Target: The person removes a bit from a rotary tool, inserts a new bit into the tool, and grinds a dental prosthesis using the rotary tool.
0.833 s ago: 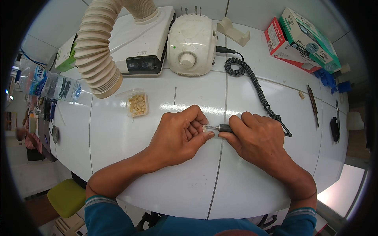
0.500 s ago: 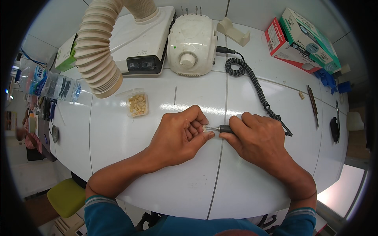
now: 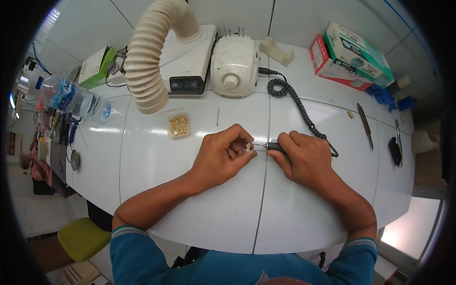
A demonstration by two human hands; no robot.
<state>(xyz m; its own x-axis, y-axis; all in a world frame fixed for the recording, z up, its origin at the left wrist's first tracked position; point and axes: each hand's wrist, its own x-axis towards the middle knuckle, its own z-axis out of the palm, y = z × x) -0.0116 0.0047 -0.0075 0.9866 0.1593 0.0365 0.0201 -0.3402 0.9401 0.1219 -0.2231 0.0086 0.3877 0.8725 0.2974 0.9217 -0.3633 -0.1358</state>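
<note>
Over the middle of the white table, my left hand (image 3: 216,156) pinches a small whitish tooth-like piece (image 3: 248,147) between thumb and fingertips. My fingers cover part of it. My right hand (image 3: 308,159) is wrapped around a dark rotary handpiece (image 3: 275,147), whose thin metal tip points left at the piece. Whether the tip touches it, I cannot tell. From the handpiece a black coiled cord (image 3: 302,111) runs back to a white control unit (image 3: 232,71) with a round knob and a green light. A clear plastic box (image 3: 179,136) of several yellowish tooth-like pieces (image 3: 179,125) sits left of my hands.
A ribbed beige hose (image 3: 145,61) hangs over the back left, before a white machine (image 3: 190,64). A water bottle (image 3: 76,99) lies at the left. Boxes (image 3: 354,54) stand back right, near a slim brown tool (image 3: 365,126). A thin rod (image 3: 218,117) lies beyond my left hand.
The whole view has shifted a little, showing more of the back wall. Both hands keep their holds, and the handpiece and the small piece still face each other closely.
</note>
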